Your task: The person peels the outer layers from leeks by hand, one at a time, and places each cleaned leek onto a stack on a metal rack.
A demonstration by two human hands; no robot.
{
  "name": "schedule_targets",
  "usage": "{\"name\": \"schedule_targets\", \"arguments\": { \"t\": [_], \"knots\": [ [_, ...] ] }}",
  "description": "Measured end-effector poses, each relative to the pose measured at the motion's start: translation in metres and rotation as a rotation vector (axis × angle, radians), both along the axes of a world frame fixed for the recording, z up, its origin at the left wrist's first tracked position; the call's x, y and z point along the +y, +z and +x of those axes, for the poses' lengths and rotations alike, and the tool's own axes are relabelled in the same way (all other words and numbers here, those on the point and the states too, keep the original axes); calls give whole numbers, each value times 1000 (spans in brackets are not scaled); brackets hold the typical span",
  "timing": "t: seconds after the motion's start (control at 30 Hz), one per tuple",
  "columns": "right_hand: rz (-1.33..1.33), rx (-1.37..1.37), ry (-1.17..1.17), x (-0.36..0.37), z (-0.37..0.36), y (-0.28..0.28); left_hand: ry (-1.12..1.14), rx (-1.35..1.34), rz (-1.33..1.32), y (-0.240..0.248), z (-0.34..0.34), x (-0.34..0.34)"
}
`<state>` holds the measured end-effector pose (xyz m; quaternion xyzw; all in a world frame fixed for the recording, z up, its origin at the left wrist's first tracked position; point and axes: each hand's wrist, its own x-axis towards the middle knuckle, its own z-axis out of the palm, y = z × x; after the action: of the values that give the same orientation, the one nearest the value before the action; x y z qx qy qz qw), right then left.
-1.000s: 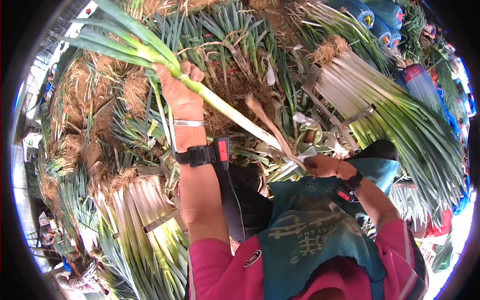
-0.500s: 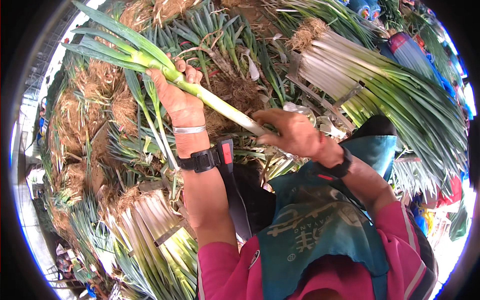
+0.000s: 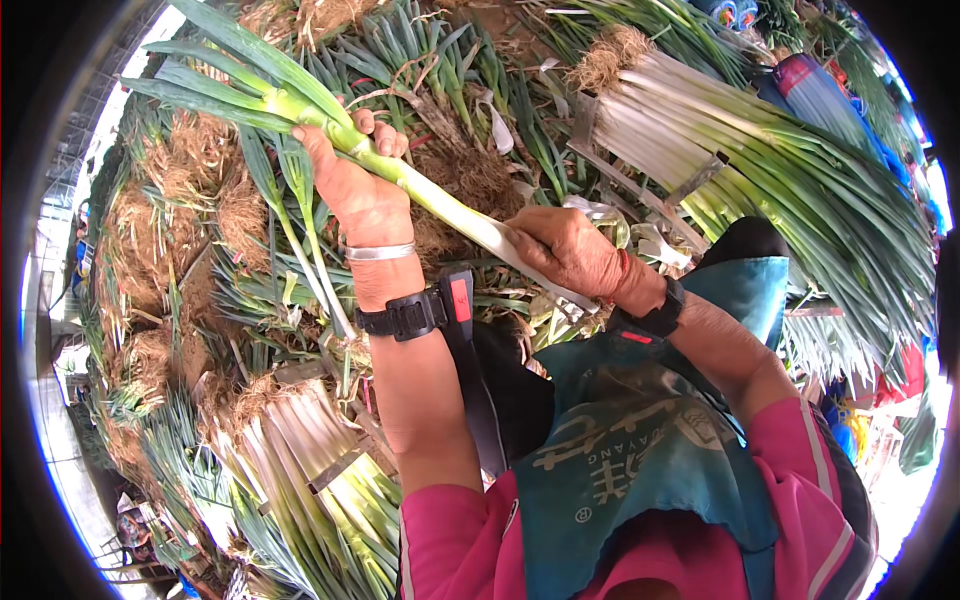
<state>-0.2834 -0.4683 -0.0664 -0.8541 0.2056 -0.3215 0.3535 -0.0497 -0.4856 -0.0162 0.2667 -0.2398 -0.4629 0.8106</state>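
Leek [image 3: 435, 196] slants through both hands [image 3: 365, 200], leaves [image 3: 300, 92] pointing up-left.

The left hand [image 3: 362, 195] grasps a long green onion [image 3: 436, 199] below its leaves [image 3: 258, 55], the right hand [image 3: 568, 247] its white shank [image 3: 490, 233].

- Leek [image 3: 430, 195]: one upper leaf meets the top edge, so I lose its tip; the lower stem is partly covered by fingers.
- Left hand [image 3: 358, 195]: finger middles hidden from me behind the leek.
- Right hand [image 3: 565, 250]: fingertips tucked out of my sight; I cannot tell how each finger sits.
- Lower-left leek bundle [image 3: 295, 435]: leaf ends cut by the bottom edge.
- Pink shirt [image 3: 445, 525]: cropped along the bottom edge.
- Blue rounded objects [image 3: 722, 12]: cut by the top edge, kind unclear to me.
- Small items [image 3: 132, 525], left rim: too small to identify.
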Motion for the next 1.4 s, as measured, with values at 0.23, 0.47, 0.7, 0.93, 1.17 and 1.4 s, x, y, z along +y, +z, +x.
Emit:
{"name": "schedule_targets", "arguments": {
  "t": [0.23, 0.47, 0.7, 0.93, 1.17, 1.4],
  "knots": [
    [141, -54, -149, 2, -2, -2, -38, 11, -17, 0, -1, 1],
    [745, 131, -22, 10, -6, -8, -466, 233, -295, 0, -6, 1],
    [966, 393, 287, 44, -17, -28, -629, 327, -437, 9, -16, 6],
    [1982, -545, 84, 44, -32, -27, -555, 506, -485, -1, 5, 9],
    [2103, -642, 610, 29, -36, -39, -451, 690, -410, -29, 37, 5],
    [2130, -491, 222, 58, -115, -46, -333, 723, -165, -57, 69, 6]
  ]
}}
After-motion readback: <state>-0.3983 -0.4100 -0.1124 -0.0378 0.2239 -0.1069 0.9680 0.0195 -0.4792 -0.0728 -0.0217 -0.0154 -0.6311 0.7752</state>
